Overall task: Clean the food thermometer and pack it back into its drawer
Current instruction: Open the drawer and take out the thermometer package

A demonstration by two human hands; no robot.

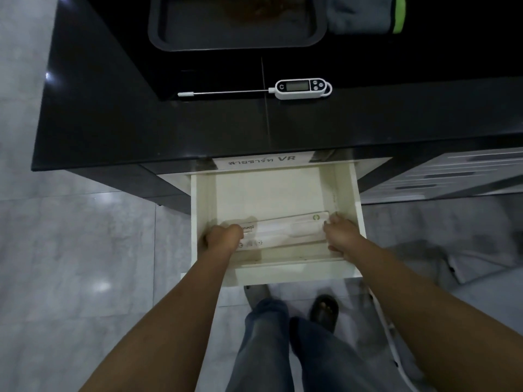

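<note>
Fingers (pixel 226 236) apparently grip package (pixel 285 229) in drawer (pixel 202 199).

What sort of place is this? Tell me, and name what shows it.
Probably a kitchen or a food-prep corner of a workroom: a food thermometer lies on a black countertop beside a dark tray, above an open white drawer and a tiled floor.

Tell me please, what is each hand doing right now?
Left hand: closed on the left end of the clear package in the drawer.
Right hand: closed on the package's right end.
</note>
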